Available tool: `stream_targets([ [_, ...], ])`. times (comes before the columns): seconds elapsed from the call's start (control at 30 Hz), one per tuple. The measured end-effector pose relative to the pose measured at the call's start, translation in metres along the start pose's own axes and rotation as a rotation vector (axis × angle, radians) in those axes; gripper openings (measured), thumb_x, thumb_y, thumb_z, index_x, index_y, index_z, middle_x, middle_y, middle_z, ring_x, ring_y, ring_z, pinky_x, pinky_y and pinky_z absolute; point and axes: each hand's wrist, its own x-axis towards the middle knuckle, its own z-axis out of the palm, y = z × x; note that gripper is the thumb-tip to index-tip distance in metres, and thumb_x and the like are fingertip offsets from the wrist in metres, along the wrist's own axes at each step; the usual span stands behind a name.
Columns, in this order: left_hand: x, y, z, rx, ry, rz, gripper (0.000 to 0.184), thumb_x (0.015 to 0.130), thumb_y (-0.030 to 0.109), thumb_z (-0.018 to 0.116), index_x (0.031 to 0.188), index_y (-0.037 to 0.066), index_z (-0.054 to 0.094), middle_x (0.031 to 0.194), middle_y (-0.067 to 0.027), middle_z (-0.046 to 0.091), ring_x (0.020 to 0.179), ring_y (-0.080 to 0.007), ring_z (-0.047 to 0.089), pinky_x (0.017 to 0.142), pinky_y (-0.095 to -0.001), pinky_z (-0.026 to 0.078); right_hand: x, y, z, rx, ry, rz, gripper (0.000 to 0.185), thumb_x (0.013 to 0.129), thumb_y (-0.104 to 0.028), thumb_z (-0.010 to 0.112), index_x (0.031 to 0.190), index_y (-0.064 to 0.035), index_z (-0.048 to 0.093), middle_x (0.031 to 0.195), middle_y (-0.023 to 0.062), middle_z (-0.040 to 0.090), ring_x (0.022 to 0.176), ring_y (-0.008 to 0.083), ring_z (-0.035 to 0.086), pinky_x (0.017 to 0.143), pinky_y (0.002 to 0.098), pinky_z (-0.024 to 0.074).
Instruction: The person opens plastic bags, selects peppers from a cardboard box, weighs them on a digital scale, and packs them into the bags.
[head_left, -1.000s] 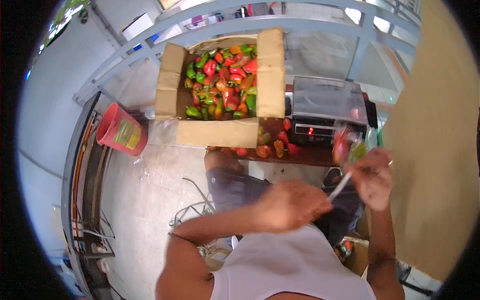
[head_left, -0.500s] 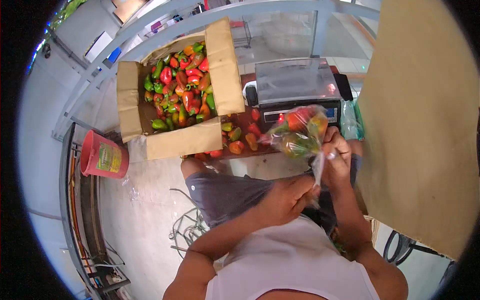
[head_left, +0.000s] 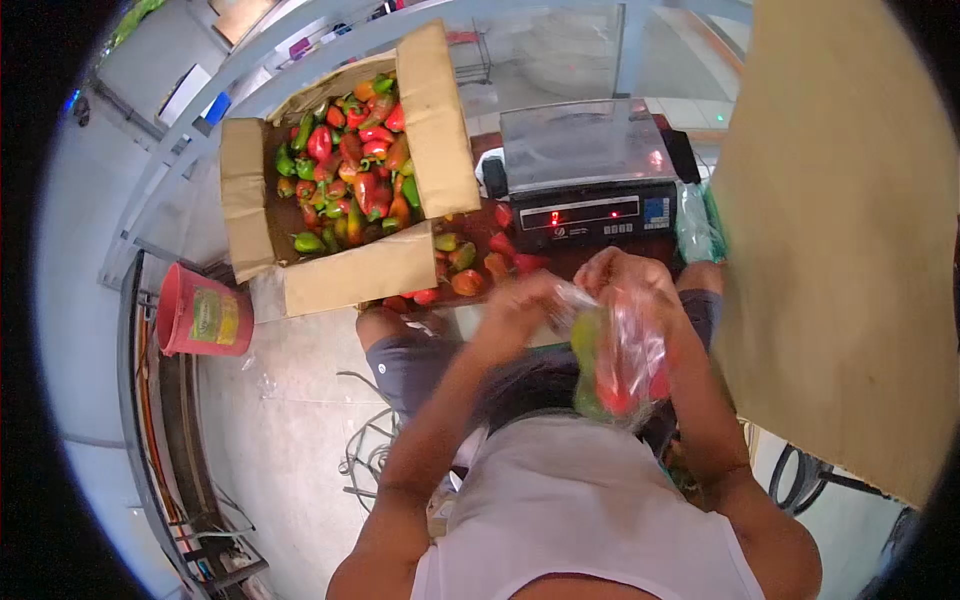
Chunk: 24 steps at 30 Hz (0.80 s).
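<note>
A clear plastic bag (head_left: 628,350) with red and green peppers inside hangs in front of my chest, smeared by motion. My left hand (head_left: 520,315) pinches one side of the bag's gathered top. Around the other side of the neck, my right hand (head_left: 630,285) is closed, with the filled part hanging below it. Just beyond my hands is a digital scale (head_left: 590,185) with lit red digits, its metal pan bare. Loose peppers (head_left: 466,283) lie on the dark red surface between the scale and the cardboard box (head_left: 340,275).
Many red, green and orange peppers (head_left: 350,180) fill the box. A red bucket (head_left: 205,312) stands on the floor at the left. Tangled green strapping (head_left: 370,450) lies on the floor. A large cardboard panel (head_left: 840,250) rises at the right. Green-tinted plastic bags (head_left: 700,225) hang beside the scale.
The bag has swung from above my hands to hang below them, towards my chest. My left hand has moved up and leftward, away from the right one.
</note>
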Motion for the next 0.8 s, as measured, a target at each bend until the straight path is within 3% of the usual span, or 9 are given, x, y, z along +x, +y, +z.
stream_targets([
  [0.1, 0.002, 0.059, 0.018, 1.064, 0.094, 0.432, 0.018, 0.1, 0.011, 0.054, 0.109, 0.002, 0.068, 0.087, -0.0048, 0.067, 0.077, -0.0124, 0.064, 0.067, -0.0312, 0.053, 0.001, 0.006, 0.007, -0.483, 0.226, -0.24, 0.015, 0.085, -0.014, 0.073, 0.092, -0.0031, 0.065, 0.115, 0.0098, 0.06, 0.1, 0.0185, 0.06, 0.092, 0.0345, 0.0489],
  [0.2, -0.021, 0.044, 0.069, 0.129, 0.086, -0.175, 0.016, 0.098, 0.008, 0.057, 0.107, 0.002, 0.069, 0.086, -0.0046, 0.067, 0.078, -0.0118, 0.065, 0.066, -0.0323, 0.053, -0.004, 0.001, 0.009, 0.161, 0.162, -0.097, 0.026, 0.083, -0.012, 0.075, 0.105, -0.0029, 0.064, 0.127, 0.0132, 0.059, 0.114, 0.023, 0.058, 0.1, 0.0374, 0.0468],
  [0.23, -0.015, 0.034, 0.076, -0.237, 0.354, -0.131, 0.015, 0.096, 0.007, 0.059, 0.106, 0.001, 0.069, 0.086, -0.0044, 0.067, 0.079, -0.0123, 0.065, 0.067, -0.0311, 0.053, -0.008, -0.003, 0.015, 0.471, 0.109, 0.004, 0.028, 0.083, -0.01, 0.074, 0.108, -0.003, 0.063, 0.129, 0.0137, 0.058, 0.118, 0.0241, 0.057, 0.101, 0.0381, 0.0462],
  [0.3, -0.008, 0.043, 0.046, -0.11, 0.126, -0.138, 0.019, 0.092, 0.003, 0.06, 0.108, 0.003, 0.068, 0.085, -0.0052, 0.067, 0.082, -0.0146, 0.067, 0.069, -0.0318, 0.054, 0.0, 0.004, 0.007, 0.429, -0.247, 0.052, 0.054, 0.082, -0.008, 0.075, 0.132, -0.0052, 0.057, 0.142, 0.0155, 0.052, 0.13, 0.0255, 0.052, 0.107, 0.0403, 0.0434],
  [0.37, -0.006, 0.038, 0.021, 0.462, 0.067, 0.098, 0.016, 0.089, 0.004, 0.062, 0.104, 0.003, 0.068, 0.084, -0.0038, 0.067, 0.08, -0.0164, 0.067, 0.069, -0.0328, 0.054, -0.009, -0.034, 0.031, 0.258, -0.114, 0.33, 0.064, 0.082, -0.008, 0.075, 0.141, -0.0066, 0.053, 0.148, 0.0157, 0.048, 0.133, 0.0256, 0.049, 0.109, 0.0401, 0.042],
  [0.47, -0.009, 0.042, 0.022, 0.925, 0.052, 0.305, 0.014, 0.094, 0.014, 0.063, 0.089, 0.001, 0.066, 0.078, -0.0022, 0.065, 0.067, -0.0134, 0.065, 0.056, -0.0324, 0.05, -0.018, -0.011, 0.001, -0.419, -0.128, 0.191, 0.071, 0.08, -0.005, 0.076, 0.146, -0.0049, 0.049, 0.12, 0.0124, 0.068, 0.12, 0.0236, 0.06, 0.101, 0.0375, 0.0475],
  [0.57, 0.0, 0.031, 0.012, 0.059, 0.131, -0.588, 0.018, 0.096, 0.019, 0.062, 0.089, 0.004, 0.067, 0.076, -0.0036, 0.065, 0.061, -0.0133, 0.064, 0.051, -0.0317, 0.049, -0.02, 0.015, 0.003, -0.959, -0.036, -0.293, 0.055, 0.077, -0.001, 0.071, 0.131, -0.0064, 0.061, 0.097, 0.0101, 0.074, 0.099, 0.0251, 0.068, 0.089, 0.0357, 0.0528],
  [0.7, 0.011, -0.002, 0.022, -0.364, 0.341, -0.531, 0.022, 0.099, 0.024, 0.06, 0.095, 0.004, 0.068, 0.079, -0.006, 0.068, 0.061, -0.0126, 0.064, 0.053, -0.0294, 0.054, -0.026, 0.043, 0.002, -1.001, 0.18, -0.305, 0.035, 0.08, -0.001, 0.069, 0.115, -0.0032, 0.067, 0.095, 0.0096, 0.072, 0.091, 0.025, 0.067, 0.084, 0.0348, 0.0523],
  [0.8, 0.007, -0.009, 0.038, 0.225, 0.353, -0.01, 0.015, 0.091, 0.015, 0.07, 0.102, 0.006, 0.066, 0.094, -0.0076, 0.07, 0.074, -0.0166, 0.069, 0.064, -0.0294, 0.056, -0.029, 0.068, 0.001, -0.693, 0.429, -0.059, 0.023, 0.087, -0.004, 0.067, 0.11, -0.0035, 0.067, 0.098, 0.0064, 0.07, 0.089, 0.0207, 0.066, 0.082, 0.0323, 0.0518],
])
